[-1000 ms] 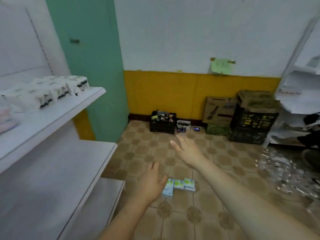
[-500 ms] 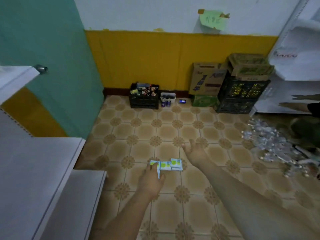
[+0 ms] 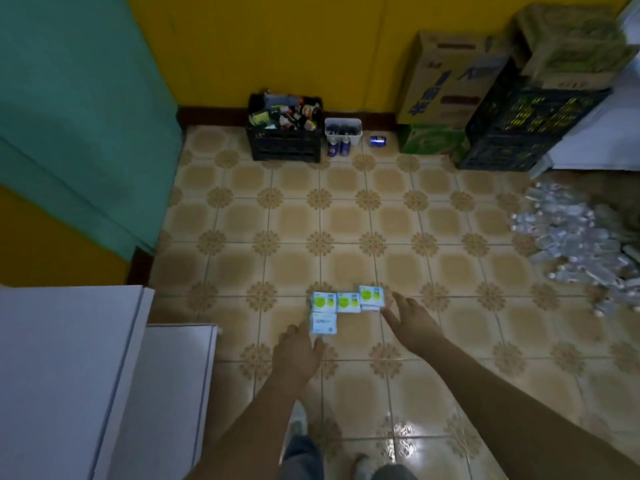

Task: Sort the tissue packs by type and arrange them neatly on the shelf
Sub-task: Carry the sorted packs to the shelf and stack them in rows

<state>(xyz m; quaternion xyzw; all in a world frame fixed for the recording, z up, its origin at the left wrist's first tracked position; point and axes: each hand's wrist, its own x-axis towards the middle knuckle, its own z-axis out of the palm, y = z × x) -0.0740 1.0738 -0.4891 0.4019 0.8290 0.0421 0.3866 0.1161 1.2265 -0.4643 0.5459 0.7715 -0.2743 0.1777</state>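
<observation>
Head view, items as seen, placed from my hands:

1. My left hand [image 3: 298, 355]: fingers loosely spread, holding nothing, fingertips at the near edge of the nearest tissue pack; I cannot tell if they touch it.
2. My right hand [image 3: 410, 322]: wide, fingers straight, holding nothing, index tip just beside the right end of the row.
3. Tissue packs [image 3: 348, 304]: white with green circles, three in a row on the tiled floor [image 3: 346, 220] just ahead of both hands; a fourth, white-faced pack [image 3: 323, 323] lies below the left one, right in front of my left fingers.
4. White shelf [image 3: 69, 358]: to the left of my left hand, two tiers showing.
5. Black crate of bottles [image 3: 284, 128]: far ahead of my left hand, against the yellow wall.
6. White tub [image 3: 343, 128] with cans beside it: right of that crate.
7. Cardboard boxes [image 3: 446, 81] and a second black crate [image 3: 519, 129]: far ahead, right of my right hand.
8. Heap of clear plastic bottles [image 3: 578, 244]: well off to the right of my right hand
</observation>
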